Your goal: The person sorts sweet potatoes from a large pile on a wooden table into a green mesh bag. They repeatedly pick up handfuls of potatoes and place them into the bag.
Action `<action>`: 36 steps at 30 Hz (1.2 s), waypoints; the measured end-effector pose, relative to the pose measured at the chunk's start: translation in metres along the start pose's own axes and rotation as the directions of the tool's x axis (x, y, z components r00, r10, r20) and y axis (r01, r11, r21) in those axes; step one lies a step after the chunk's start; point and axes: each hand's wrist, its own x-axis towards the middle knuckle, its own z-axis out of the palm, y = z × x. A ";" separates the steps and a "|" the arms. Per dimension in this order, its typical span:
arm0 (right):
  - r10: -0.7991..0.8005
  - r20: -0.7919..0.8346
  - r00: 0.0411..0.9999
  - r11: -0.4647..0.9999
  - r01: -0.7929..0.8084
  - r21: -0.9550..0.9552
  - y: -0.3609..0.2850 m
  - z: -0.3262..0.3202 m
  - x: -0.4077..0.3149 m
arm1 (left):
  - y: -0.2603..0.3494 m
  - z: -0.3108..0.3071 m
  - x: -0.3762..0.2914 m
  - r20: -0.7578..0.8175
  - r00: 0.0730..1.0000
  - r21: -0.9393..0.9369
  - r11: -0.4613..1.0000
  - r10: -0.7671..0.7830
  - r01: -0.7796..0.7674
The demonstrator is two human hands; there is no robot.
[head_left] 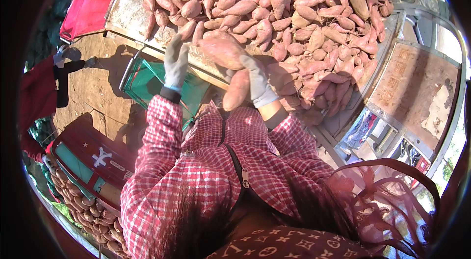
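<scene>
A large heap of pink-skinned sweet potatoes (265, 12) covers a worn metal truck bed before me. My right hand (259, 82), in a grey glove, grips a sweet potato (236, 89) in front of my jacket. A larger, blurred sweet potato (222, 52) lies against the same hand's fingertips; whether it too is gripped I cannot tell. My left hand (175, 63), gloved likewise, is raised by the bed's near edge with fingers apart and nothing in it. Below and left of it hangs a green mesh bag (154, 80) on a metal frame.
A bright pink bag (90, 5) hangs on a frame at upper left. Another person's dark red sleeve (40, 86) and gloved hand show at far left. Below stand a red metal vehicle panel (121, 148) and another heap of tubers (86, 211). A rusty panel (408, 89) borders the right.
</scene>
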 end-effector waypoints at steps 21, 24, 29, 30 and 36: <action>-0.708 0.167 0.687 -0.384 -0.174 -0.907 -0.004 -0.074 0.047 | -0.031 -0.087 -0.077 -0.048 0.953 0.782 0.605 0.300 -0.151; -0.697 0.138 0.704 -0.443 -0.272 -0.854 -0.044 -0.087 0.062 | -0.005 -0.007 -0.025 0.202 0.959 0.811 0.514 0.201 -0.278; -0.575 0.175 0.799 -0.585 -0.252 -0.771 -0.059 -0.085 0.116 | -0.062 0.046 0.074 0.102 0.994 0.915 0.389 0.040 -0.110; -0.588 0.148 0.795 -0.574 -0.281 -0.769 -0.060 -0.089 0.121 | -0.059 0.061 0.084 0.088 0.994 0.954 0.293 -0.070 -0.064; -0.624 0.220 0.750 -0.534 -0.203 -0.821 -0.061 -0.111 0.146 | -0.094 0.068 0.100 0.096 0.995 0.961 0.263 -0.021 -0.087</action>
